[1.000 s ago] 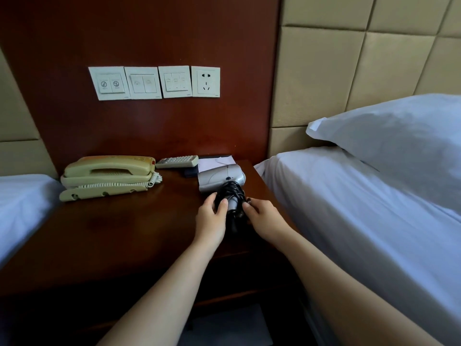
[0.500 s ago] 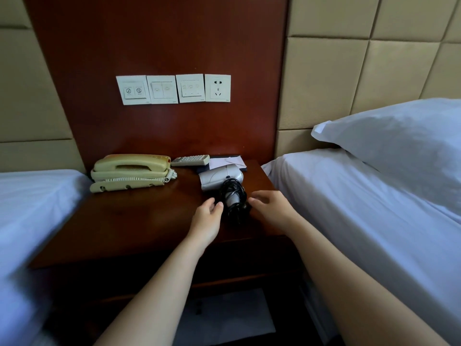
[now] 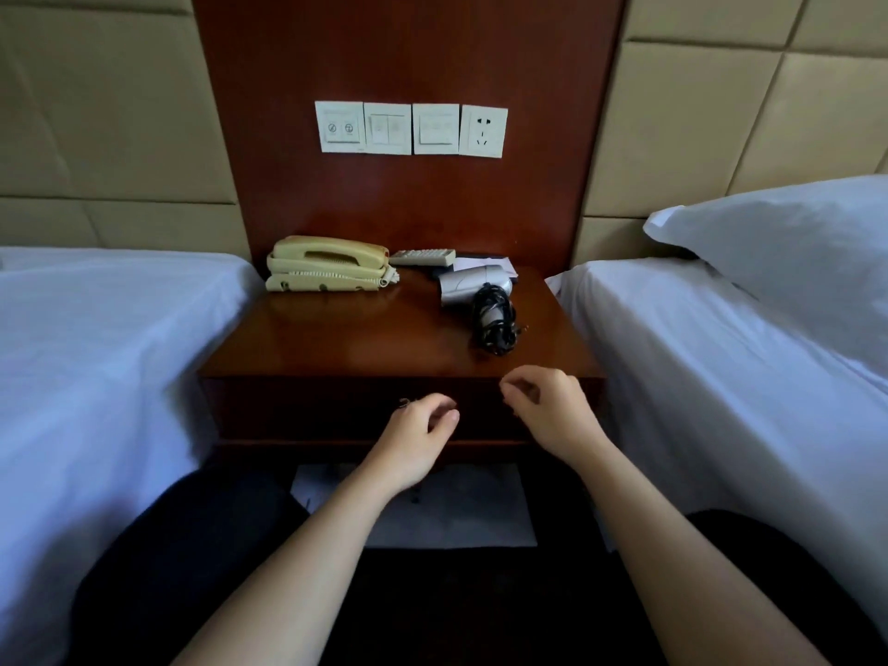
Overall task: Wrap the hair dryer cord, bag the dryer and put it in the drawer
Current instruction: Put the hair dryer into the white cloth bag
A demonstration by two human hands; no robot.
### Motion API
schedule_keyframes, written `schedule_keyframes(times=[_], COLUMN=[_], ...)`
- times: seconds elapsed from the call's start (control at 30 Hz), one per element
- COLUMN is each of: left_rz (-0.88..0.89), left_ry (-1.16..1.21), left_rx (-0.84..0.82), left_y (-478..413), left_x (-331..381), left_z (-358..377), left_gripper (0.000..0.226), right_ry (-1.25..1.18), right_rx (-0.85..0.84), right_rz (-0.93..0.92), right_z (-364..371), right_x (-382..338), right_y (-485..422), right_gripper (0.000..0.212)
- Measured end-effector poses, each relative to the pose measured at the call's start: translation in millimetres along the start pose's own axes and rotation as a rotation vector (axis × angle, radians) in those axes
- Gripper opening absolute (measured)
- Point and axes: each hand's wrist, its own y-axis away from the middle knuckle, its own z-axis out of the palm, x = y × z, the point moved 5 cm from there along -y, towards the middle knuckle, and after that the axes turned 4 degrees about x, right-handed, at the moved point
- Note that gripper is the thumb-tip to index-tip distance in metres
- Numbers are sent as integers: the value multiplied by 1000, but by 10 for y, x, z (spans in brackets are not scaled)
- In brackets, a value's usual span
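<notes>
My left hand (image 3: 417, 439) and right hand (image 3: 548, 410) hang loosely curled and empty before the closed drawer (image 3: 336, 410). Beyond them, on the bench (image 3: 346, 338), lies the silver hair dryer (image 3: 473, 286), its black cord (image 3: 495, 322) wound around the handle. Behind sits a telephone (image 3: 329, 265).

This was a hotel twin room: a dark wooden nightstand (image 3: 336, 338) stood just beyond the hands, between two white-sheeted beds (image 3: 96, 353). Farther beyond them sat a cream corded telephone (image 3: 326, 264) and a remote (image 3: 423, 256), under a row of wall switches (image 3: 411, 128) set between padded beige headboard panels (image 3: 120, 113).
</notes>
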Motion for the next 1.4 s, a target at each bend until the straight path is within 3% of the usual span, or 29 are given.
schedule_keyframes(times=[0.23, 0.5, 0.7, 0.87, 1.03, 1.17, 1.23, 1.4], left_rz=[-285, -720, -960, -1150, -1201, -1259, -1306, -1353], left_ry=[-22, 152, 228, 382, 465, 551, 628, 733], left_rx=[-83, -99, -60, 10, -43, 37, 94, 110], left_y=[465, 1082, 1295, 1296, 1146, 978, 865, 619], left_x=[-796, -1820, -2291, -2628, -2870, -3027, -3086, -3158], left_z=[352, 1036, 1398, 1627, 1857, 1895, 1906, 1984], left_gripper=[26, 28, 29, 29, 25, 8, 16, 7], right_ry=[212, 149, 33, -82, -384, -596, -701, -785], right_rx=[-313, -597, -697, -651, -547, -399, -345, -200], right_rz=[177, 436, 595, 741, 1082, 1280, 1356, 1498], right_z=[746, 1864, 2511, 2891, 3161, 3338, 3417, 3659], right_x=[337, 983, 1458, 1810, 1929, 1958, 1950, 2029], right_y=[521, 1049, 1425, 1499, 1509, 1414, 1300, 1086], right_gripper=[22, 15, 17, 35, 21, 11, 9, 36])
